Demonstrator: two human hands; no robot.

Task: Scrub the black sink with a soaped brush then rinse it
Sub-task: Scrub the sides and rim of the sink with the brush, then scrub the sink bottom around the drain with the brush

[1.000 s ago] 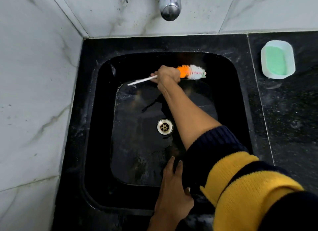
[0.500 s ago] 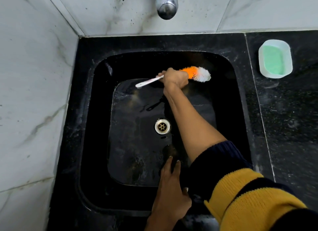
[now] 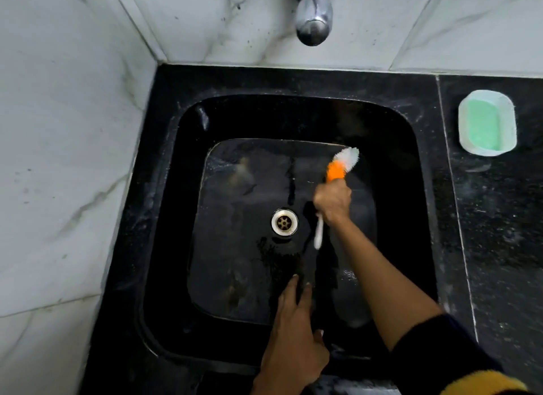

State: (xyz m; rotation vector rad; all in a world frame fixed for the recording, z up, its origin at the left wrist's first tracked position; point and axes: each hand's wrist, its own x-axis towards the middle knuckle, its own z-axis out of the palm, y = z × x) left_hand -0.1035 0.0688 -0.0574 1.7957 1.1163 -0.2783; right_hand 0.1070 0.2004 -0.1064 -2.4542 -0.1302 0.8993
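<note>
Sink [image 3: 164, 218], black, fills the frame's centre; the right hand [image 3: 333, 200] grips the brush [image 3: 342, 162], now swung to the basin's upper right from the back wall, so scrubbing continues. The left hand [image 3: 293, 333] rests flat, fingers straight, on the near wall; tap [image 3: 313, 21] dry.

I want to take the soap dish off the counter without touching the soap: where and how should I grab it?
Probably pinch the soap dish from above across its two long side rims. It lies flat on the counter, its narrow width suits a grip, and the green soap sits inside.
</note>
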